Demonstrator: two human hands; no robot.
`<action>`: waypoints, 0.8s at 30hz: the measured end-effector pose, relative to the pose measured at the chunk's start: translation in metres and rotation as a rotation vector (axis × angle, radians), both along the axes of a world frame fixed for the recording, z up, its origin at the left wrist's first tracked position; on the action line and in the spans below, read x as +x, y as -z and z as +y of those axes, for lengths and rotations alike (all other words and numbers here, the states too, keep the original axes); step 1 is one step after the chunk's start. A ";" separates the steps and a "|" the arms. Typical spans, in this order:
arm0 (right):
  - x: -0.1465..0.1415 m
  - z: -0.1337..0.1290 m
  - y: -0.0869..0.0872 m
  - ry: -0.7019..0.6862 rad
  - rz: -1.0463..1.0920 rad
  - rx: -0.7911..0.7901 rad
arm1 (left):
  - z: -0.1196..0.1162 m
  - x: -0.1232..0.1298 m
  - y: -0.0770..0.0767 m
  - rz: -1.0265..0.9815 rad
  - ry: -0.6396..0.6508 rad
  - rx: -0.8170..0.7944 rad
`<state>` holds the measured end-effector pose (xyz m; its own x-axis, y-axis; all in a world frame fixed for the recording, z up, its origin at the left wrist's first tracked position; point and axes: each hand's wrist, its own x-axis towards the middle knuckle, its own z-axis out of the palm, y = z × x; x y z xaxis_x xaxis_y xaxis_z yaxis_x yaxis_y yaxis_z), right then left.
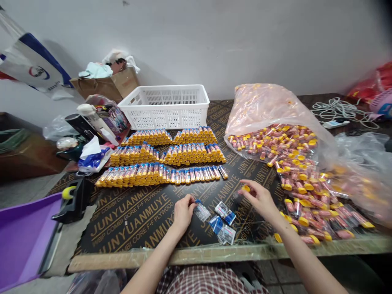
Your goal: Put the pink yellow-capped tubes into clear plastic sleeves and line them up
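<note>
My left hand is closed in a pinch at the corner of a small printed label, see-through with a blue edge. Between the fingers of my right hand is a small tube with a yellow cap, partly covered by those fingers. More blue-and-white labels lie on the table between my hands, some overlapping. Beyond them, labelled tubes are stacked in neat rows, yellow ends towards me. A heap of pink tubes with yellow caps spreads to the right of my right hand.
Behind the rows stands a white plastic basket. The heap spills from a large clear bag. A black tape dispenser and a purple tray are at the left. The dark printed board ends in a taped front edge.
</note>
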<state>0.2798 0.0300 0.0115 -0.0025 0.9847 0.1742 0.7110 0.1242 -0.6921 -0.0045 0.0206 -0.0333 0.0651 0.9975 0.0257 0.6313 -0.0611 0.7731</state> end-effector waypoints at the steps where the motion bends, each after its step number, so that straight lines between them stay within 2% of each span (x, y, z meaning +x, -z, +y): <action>1: -0.014 -0.004 -0.003 -0.031 0.062 0.010 | -0.001 0.000 0.000 -0.012 0.005 0.037; 3: -0.040 -0.013 -0.007 -0.074 0.163 0.016 | -0.002 0.000 -0.001 -0.066 -0.001 0.100; 5: -0.060 -0.022 -0.008 -0.106 0.257 0.018 | -0.002 0.000 -0.004 -0.166 -0.031 0.087; 9: -0.084 -0.036 -0.005 -0.129 0.382 0.043 | 0.002 0.000 -0.009 -0.518 -0.172 -0.117; 12: -0.093 -0.045 -0.001 -0.098 0.378 0.090 | 0.007 0.001 -0.013 -0.813 -0.295 -0.275; 15: -0.097 -0.050 0.000 -0.072 0.347 0.151 | 0.009 0.002 -0.017 -0.998 -0.374 -0.340; 18: -0.100 -0.053 0.000 -0.069 0.307 0.209 | 0.009 0.001 -0.019 -1.080 -0.415 -0.384; 24: -0.106 -0.057 -0.005 -0.109 0.238 0.274 | 0.007 0.000 -0.020 -1.083 -0.472 -0.411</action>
